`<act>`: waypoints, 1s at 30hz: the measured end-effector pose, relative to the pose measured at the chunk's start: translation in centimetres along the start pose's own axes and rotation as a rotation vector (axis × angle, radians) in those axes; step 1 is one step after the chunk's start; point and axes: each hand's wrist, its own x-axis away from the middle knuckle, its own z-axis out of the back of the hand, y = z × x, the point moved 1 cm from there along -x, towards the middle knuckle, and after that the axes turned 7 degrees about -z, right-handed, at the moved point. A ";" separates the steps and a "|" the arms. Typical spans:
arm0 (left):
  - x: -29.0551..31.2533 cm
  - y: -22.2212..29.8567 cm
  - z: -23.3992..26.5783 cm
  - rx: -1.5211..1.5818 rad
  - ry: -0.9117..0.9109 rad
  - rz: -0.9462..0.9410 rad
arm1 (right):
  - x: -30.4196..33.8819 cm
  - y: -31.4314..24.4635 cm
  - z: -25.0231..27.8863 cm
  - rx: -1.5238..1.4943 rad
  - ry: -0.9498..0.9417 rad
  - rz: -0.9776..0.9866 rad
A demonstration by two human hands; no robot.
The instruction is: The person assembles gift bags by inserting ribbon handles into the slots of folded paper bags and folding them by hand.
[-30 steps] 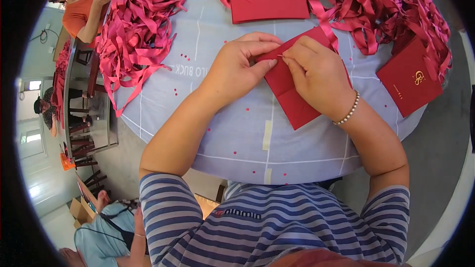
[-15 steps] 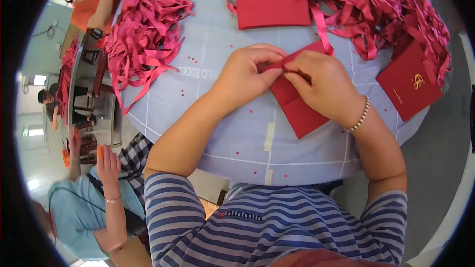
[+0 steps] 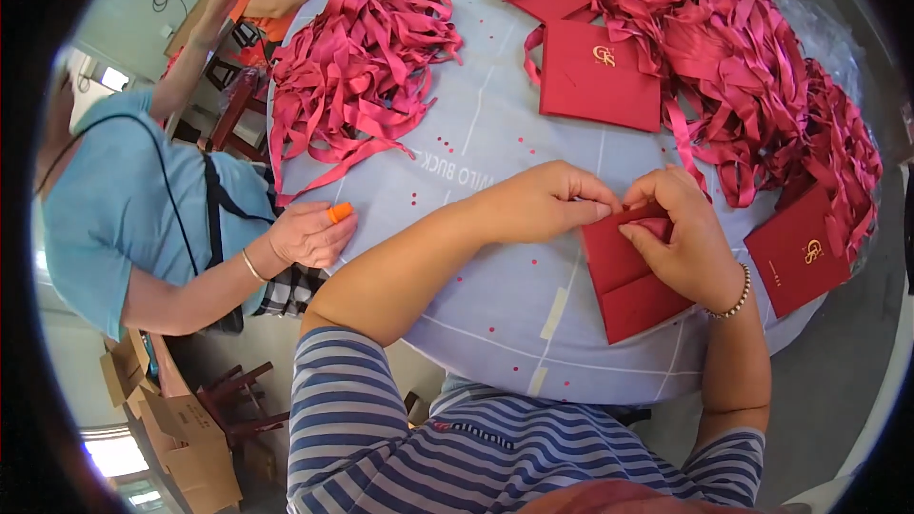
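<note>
A small red paper bag (image 3: 624,309) lies tilted on the cloth in front of me. My left hand (image 3: 557,202) is closed, its thumb and fingertips pinching at the bag's top left edge. From the other side my right hand (image 3: 690,243) grips the same bag near that edge, thumb bent inward. Part of a red ribbon (image 3: 657,227) shows under my right fingers; what exactly the fingertips pinch is too small to tell. Beyond my hands lies another red bag (image 3: 595,86) with a gold emblem, and a similar bag (image 3: 798,252) sits to the right.
A blue-grey patterned cloth (image 3: 495,324) covers the table, dotted with tiny red discs. Loose red ribbons (image 3: 352,76) are heaped at the far left, with a larger ribbon pile (image 3: 724,48) at the far right. A co-worker's hand (image 3: 314,233) with an orange finger cover reaches the left edge.
My view has turned, so the table appears lower and further right. Both my hands stay at the red bag, fingertips slightly further apart. The co-worker in blue has come up to the table.
</note>
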 end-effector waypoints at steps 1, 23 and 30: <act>0.1 0.1 0.2 -0.001 -0.003 -0.005 | 0.1 -0.2 -0.1 -0.032 -0.006 -0.012; 1.8 1.9 4.2 -1.288 0.072 -0.325 | 0.7 0.5 -0.8 0.018 -0.101 0.109; 1.0 2.6 2.6 -0.951 0.501 -0.505 | 0.6 1.1 -1.9 -0.039 -0.103 0.141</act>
